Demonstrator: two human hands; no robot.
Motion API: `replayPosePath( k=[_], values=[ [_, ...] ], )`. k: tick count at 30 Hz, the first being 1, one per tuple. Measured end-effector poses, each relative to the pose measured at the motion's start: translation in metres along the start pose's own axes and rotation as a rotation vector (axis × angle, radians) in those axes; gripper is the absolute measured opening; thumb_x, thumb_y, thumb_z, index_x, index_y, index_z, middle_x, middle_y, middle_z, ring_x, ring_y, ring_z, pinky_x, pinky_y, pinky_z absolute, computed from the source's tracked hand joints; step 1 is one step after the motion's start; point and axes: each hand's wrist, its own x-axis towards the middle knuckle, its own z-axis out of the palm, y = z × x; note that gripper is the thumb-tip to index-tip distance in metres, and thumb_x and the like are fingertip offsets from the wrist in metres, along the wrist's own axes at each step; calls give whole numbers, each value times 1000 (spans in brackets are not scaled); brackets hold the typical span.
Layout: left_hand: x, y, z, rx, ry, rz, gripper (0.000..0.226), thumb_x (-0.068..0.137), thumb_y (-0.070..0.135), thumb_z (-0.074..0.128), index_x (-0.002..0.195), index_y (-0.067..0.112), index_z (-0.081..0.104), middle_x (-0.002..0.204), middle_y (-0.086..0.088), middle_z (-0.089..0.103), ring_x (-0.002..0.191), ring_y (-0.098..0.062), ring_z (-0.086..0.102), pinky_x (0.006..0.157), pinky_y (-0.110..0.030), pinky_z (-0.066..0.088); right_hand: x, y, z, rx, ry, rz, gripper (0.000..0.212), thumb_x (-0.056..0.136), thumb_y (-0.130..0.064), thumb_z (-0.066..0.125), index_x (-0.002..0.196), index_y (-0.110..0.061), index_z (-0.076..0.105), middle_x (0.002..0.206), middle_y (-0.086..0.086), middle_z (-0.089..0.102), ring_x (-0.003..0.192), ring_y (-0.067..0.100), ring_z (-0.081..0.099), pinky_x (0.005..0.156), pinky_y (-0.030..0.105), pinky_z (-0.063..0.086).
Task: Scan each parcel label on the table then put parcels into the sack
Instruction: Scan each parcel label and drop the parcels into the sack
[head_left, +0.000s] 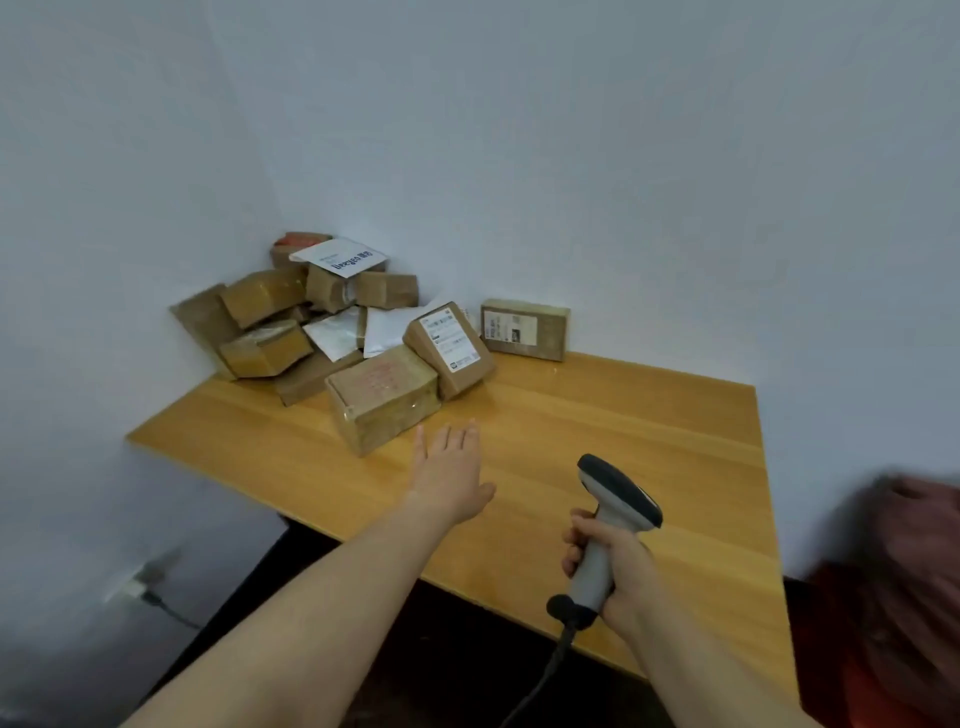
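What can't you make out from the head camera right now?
Head view only:
reddish-brown shape, right edge: motion-blurred, cut off; cannot tell whether it is the sack.
white label on the tilted brown cardboard box: print too small to read.
rear parcels in the pile: hidden by front ones.
black cable of the grey handheld scanner: cut off by bottom edge.

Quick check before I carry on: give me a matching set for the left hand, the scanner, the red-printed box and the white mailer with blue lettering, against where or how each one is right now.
Things:
1. left hand
2. scanner
3. red-printed box
4. white mailer

States:
A. lying on top of the pile
B. gripped by the right hand
C. open, fingers straight, over the table
D. at the pile's front, nearest the left hand

Pairs: 1-C, 2-B, 3-D, 4-A
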Motion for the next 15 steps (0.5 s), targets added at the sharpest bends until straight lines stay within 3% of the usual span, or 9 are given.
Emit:
replayPosePath(
  k=[7, 11, 15],
  values=[
    [37, -146, 6, -77, -43, -166, 90, 91, 54, 49, 153, 12, 0, 160, -6, 14, 148, -24, 7, 118, -50, -1, 48, 24, 128, -50, -48, 20, 4, 88, 0, 63, 92, 1, 65, 63, 12, 63, 51, 21, 55, 53, 32, 49],
    [80, -167, 9, -120, -75, -167, 83, 92, 55, 47, 151, 9, 12, 157, -10, 21, 145, -27, 15, 119, -49, 7, 80, 17, 147, -28, -25, 6, 4, 88, -2, 63, 93, -1, 64, 64, 11, 63, 52, 20, 55, 55, 33, 49],
    [131, -170, 12, -219, -45, -161, 82, 92, 56, 45, 153, 11, 13, 157, -9, 20, 145, -27, 18, 118, -45, 10, 122, 1, 156, 37, -3, 20, 2, 89, -5, 62, 91, -4, 63, 64, 7, 61, 50, 17, 55, 53, 31, 50]
  ],
)
